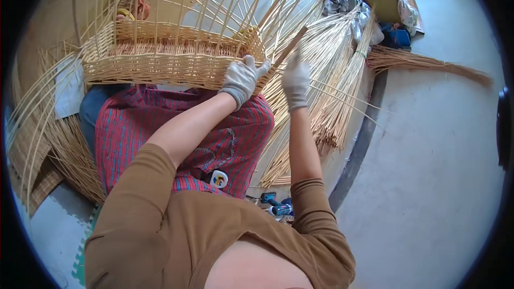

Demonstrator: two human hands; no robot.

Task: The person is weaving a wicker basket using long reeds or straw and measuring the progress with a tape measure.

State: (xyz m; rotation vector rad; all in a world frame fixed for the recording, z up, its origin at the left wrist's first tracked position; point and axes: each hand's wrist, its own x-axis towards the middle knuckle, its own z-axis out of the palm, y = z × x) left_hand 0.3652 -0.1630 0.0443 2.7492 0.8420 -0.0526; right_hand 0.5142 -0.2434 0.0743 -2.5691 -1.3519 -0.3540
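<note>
Across the far side of the person's lap: rectangular wicker basket [160, 69], open side up, long side facing the person. Long pale stakes [201, 5] stick up from its walls, more fan out left and right past the ends. Inside of the far wall shows a reddish-brown band low down, paler weave above.

Both hands in whitish gloves. Left hand [242, 78] touches the near wall at the right corner, thumb side up, digits pointing right; palm side hidden, can't tell how firm the grip is. Right hand [296, 80] is up just right of that corner, beside a brown flat stick [290, 48] that slants up; blurred, can't tell if it's pinching anything.

Under the basket: red striped cloth [182, 118] over the lap, small white round-cornered item [218, 179] on its near part. Teal-and-black tool [277, 204] on the near side, right of the cloth.

Right of the basket: big spread of pale reeds [337, 96] on the floor [428, 182]. Farther right, darker brown bundle [428, 61]. Far right, box [386, 9] with bags. Left: white sheet [69, 88] beside more reeds [77, 150].
</note>
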